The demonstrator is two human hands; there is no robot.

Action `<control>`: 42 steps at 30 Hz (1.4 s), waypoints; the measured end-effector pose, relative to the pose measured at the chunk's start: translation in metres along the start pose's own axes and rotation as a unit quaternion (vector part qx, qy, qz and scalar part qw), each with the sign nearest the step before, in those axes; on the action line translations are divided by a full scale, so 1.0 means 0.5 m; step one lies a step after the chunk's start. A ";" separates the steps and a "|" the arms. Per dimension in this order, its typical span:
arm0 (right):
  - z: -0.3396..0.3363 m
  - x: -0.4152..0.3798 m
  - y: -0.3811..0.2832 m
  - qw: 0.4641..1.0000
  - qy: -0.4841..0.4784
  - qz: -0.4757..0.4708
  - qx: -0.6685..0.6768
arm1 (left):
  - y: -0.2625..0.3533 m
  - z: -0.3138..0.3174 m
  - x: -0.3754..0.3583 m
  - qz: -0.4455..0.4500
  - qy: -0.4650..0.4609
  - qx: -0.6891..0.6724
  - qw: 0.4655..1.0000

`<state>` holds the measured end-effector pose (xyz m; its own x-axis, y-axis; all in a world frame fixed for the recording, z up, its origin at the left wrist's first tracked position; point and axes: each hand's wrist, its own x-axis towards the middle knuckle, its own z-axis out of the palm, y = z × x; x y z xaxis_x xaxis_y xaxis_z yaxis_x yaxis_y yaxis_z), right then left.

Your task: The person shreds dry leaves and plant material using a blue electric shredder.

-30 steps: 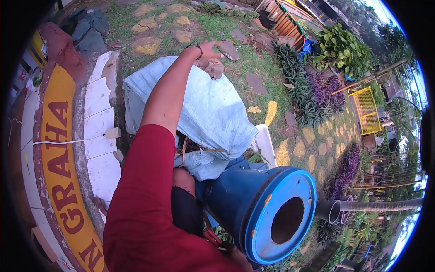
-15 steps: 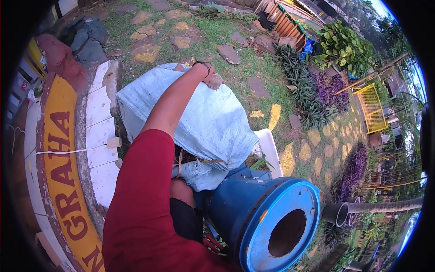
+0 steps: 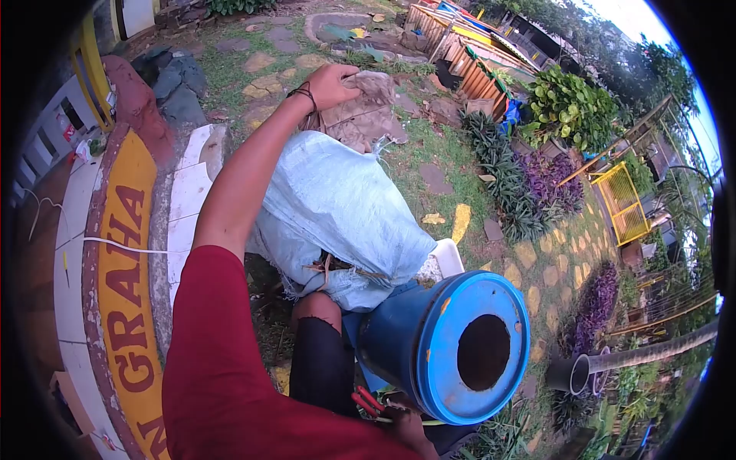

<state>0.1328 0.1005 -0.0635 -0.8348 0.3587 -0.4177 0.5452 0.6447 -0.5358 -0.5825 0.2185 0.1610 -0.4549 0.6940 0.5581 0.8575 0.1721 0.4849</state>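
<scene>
The left hand pinches a dirty brown sheet. The right hand is by red handles; I can't tell its grip.

You have one sack, one brown sheet, one drum and one red-handled tool — around them, you can count one white tray, two purple shrubs and one yellow gate.

Site: outdoor garden. Evidence: grass, yellow stepping stones, purple-leaved plants, leafy shrub, open sky.
</scene>
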 end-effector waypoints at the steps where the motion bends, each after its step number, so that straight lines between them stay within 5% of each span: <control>1: -0.003 0.001 -0.004 0.999 0.022 -0.029 -0.017 | 0.019 -0.033 0.002 0.004 0.002 0.003 1.000; 3: 0.002 -0.006 -0.006 0.997 0.054 -0.052 -0.024 | 0.056 -0.106 0.008 0.035 0.125 -0.055 0.990; 10: 0.025 -0.040 -0.001 0.993 0.096 -0.072 -0.018 | 0.207 -0.301 0.026 0.175 0.200 -0.149 0.953; 14: 0.014 -0.056 -0.034 0.994 0.095 -0.052 -0.021 | 0.378 -0.420 0.001 0.088 0.217 -0.192 0.953; 17: 0.015 -0.072 -0.041 0.993 0.105 -0.044 -0.022 | 0.446 -0.448 -0.001 0.187 0.216 -0.234 0.929; 20: 0.034 -0.087 -0.034 0.986 0.141 -0.066 -0.054 | 0.547 -0.441 -0.026 0.270 0.197 -0.331 0.882; 33: 0.035 -0.132 -0.050 0.988 0.144 -0.052 -0.018 | 0.864 -0.326 -0.089 0.338 0.125 -0.426 0.830; 42: 0.048 -0.159 -0.035 0.982 0.175 -0.061 -0.025 | 1.008 -0.159 -0.184 0.352 -0.011 -0.504 0.789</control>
<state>0.1915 0.0446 -0.0389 -0.8738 0.4811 -0.0708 0.4424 0.7260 -0.5266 -0.1276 0.1860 0.4076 0.0628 0.3831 0.9216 0.2635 -0.8970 0.3549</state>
